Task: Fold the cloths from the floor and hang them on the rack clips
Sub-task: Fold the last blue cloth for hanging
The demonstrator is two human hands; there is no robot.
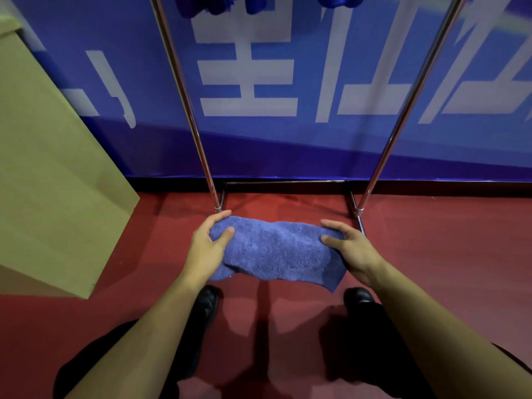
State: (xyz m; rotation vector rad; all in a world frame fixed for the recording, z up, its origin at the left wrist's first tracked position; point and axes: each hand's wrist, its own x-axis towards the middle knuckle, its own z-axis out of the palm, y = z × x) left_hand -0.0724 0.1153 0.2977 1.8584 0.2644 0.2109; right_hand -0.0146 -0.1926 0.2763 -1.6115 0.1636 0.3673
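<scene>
I hold one blue cloth [273, 249] between both hands, in front of me and above the red floor [446, 254]; the cloth is stretched sideways into a long band, its lower edge hanging loose and uneven, lowest at the right corner. My left hand [208, 243] is clamped on the left end, thumb pressed on the near face, fingers wrapped over the top edge; my right hand [349, 246] is clamped on the right end, thumb on the near face, fingers reaching over the top. The two hands are well apart, one at each end of the cloth.

Just beyond the cloth stands the metal rack [184, 90]; its two uprights rise on either side and its base bar runs along the foot of the blue wall [288, 151] with large white characters. At the top edge of the view, more blue cloths [218, 4] hang between the uprights; their fastening is out of frame. A tan cardboard box [54, 168] stands on the floor to the left; my two black shoes [207, 300] sit below the cloth, one under each end.
</scene>
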